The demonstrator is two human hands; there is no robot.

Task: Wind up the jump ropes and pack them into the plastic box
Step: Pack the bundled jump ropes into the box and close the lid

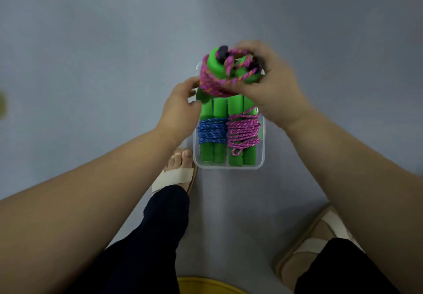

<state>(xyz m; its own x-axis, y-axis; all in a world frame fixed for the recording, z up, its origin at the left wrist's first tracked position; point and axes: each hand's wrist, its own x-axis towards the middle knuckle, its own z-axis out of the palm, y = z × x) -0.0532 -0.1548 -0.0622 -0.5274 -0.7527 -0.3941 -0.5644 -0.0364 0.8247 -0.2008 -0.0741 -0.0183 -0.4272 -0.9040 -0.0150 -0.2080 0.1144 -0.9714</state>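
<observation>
While right hand [272, 83] clamps its fingers on the pink-wound jump rope [214, 84] above the plastic box [229, 167], left hand [180, 108] touches the coil; whether it pinches, cannot tell. Risk: loose end-loops unwind on release. Blue bundle [211, 131] and pink bundle [243, 131] already crowd the box.

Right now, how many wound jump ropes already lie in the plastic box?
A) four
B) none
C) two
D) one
C: a blue-roped bundle and a pink-roped bundle lie side by side in the plastic box; a third bundle is held above it.
</observation>
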